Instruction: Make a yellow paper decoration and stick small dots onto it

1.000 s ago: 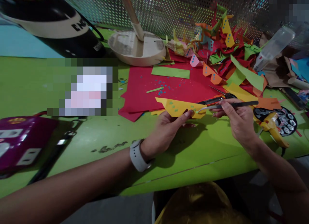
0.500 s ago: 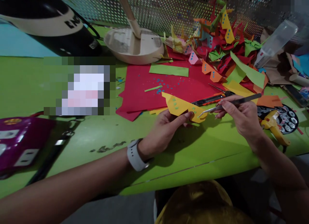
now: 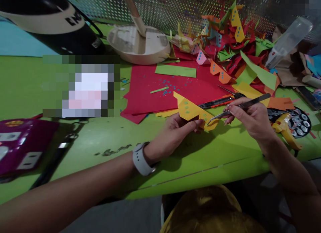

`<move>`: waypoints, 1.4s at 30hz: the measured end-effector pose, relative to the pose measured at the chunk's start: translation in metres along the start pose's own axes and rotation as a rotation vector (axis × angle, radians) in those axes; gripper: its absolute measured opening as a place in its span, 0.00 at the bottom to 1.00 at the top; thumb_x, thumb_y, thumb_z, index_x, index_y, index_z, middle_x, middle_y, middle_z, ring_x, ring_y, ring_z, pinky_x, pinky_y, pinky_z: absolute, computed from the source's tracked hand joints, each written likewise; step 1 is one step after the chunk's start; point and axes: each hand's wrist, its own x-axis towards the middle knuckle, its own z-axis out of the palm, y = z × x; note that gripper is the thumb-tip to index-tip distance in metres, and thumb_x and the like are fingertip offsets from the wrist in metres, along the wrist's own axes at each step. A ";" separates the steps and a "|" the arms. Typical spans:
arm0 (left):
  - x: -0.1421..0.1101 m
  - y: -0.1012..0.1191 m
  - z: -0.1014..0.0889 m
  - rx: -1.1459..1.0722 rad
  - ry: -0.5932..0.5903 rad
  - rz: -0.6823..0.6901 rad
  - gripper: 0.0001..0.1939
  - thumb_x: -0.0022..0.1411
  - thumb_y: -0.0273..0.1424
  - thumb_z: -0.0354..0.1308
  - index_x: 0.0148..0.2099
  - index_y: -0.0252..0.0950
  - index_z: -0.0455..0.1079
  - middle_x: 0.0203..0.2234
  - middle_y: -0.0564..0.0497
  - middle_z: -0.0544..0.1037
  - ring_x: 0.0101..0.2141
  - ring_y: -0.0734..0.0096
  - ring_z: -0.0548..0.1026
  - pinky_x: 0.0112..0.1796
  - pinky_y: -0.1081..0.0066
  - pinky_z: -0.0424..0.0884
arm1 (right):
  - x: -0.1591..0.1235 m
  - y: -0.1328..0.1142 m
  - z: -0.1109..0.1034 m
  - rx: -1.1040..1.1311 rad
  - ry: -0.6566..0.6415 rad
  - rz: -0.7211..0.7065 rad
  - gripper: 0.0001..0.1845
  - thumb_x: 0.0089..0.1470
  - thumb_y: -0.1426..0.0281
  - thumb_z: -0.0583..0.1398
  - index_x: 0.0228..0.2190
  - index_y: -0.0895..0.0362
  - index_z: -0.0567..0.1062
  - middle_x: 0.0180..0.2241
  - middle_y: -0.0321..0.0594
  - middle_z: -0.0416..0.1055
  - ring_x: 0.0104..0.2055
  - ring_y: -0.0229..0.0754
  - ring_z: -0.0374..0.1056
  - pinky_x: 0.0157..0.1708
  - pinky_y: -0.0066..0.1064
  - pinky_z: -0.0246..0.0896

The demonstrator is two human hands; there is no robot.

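Note:
My left hand (image 3: 173,134) pinches a yellow paper cutout (image 3: 189,109) with scalloped edges between thumb and fingers. Small green dots sit on two of its flaps. In my right hand (image 3: 250,117) is a pair of dark tweezers (image 3: 247,105) with a bent tip. That tip meets the cutout's right flap, close to the green dots; whether it grips a dot is too small to tell. Behind the cutout lies a red paper sheet (image 3: 142,92) scattered with tiny blue dots. A green paper strip (image 3: 175,71) rests on it.
Colourful folded paper cutouts (image 3: 220,42) pile up at the back right. A black cutter (image 3: 215,102) lies behind my hands. A yellow glue gun (image 3: 286,127) is at the right, a round lamp base (image 3: 155,47) at the back, a purple box (image 3: 25,146) at the left.
The yellow cutout has tilted, its left end rising, and shifted slightly right. The tweezers' tip has come down onto its right flap, while my right hand has barely moved.

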 end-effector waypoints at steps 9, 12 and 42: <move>-0.001 0.007 0.003 0.111 0.003 -0.034 0.11 0.46 0.39 0.69 0.30 0.38 0.76 0.25 0.51 0.79 0.24 0.70 0.73 0.28 0.72 0.72 | 0.003 -0.006 -0.003 -0.030 -0.058 0.040 0.09 0.51 0.62 0.67 0.27 0.54 0.76 0.22 0.33 0.76 0.22 0.35 0.73 0.22 0.26 0.73; -0.001 0.007 0.003 0.123 -0.013 -0.035 0.10 0.47 0.38 0.69 0.30 0.39 0.76 0.25 0.50 0.80 0.25 0.69 0.73 0.28 0.72 0.72 | 0.003 -0.007 -0.003 -0.037 -0.079 0.044 0.08 0.51 0.64 0.67 0.27 0.54 0.76 0.22 0.32 0.75 0.21 0.35 0.73 0.22 0.26 0.73; -0.004 0.016 0.005 0.192 -0.120 -0.041 0.12 0.48 0.37 0.67 0.34 0.36 0.74 0.31 0.48 0.81 0.30 0.67 0.75 0.34 0.68 0.73 | 0.003 -0.009 -0.005 -0.113 -0.190 -0.007 0.06 0.55 0.67 0.62 0.30 0.57 0.75 0.25 0.35 0.75 0.22 0.33 0.71 0.23 0.25 0.69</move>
